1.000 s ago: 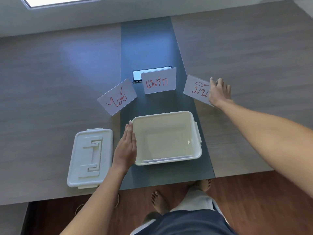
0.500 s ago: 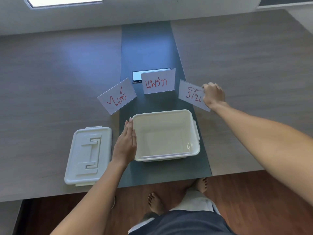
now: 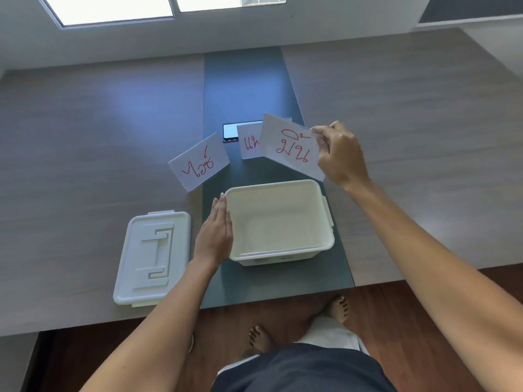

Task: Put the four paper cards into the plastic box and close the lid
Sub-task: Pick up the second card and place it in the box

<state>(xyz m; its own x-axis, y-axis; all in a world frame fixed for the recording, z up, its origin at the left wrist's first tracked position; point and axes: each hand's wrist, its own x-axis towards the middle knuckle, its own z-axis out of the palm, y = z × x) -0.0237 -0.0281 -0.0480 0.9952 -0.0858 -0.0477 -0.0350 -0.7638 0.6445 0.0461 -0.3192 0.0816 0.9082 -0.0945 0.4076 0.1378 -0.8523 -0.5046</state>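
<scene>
Paper card [image 3: 291, 147], pinched at its edge by the right hand [image 3: 341, 154] above the box [image 3: 278, 222], could perhaps bend and miss, while the flat left hand [image 3: 215, 233] steadies the box wall.

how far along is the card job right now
One white paper card appears to be already inside the open cream plastic box, leaning on its near wall. The right hand holds a red-lettered card above it. Two cards remain on the table; the white lid lies aside.
</scene>
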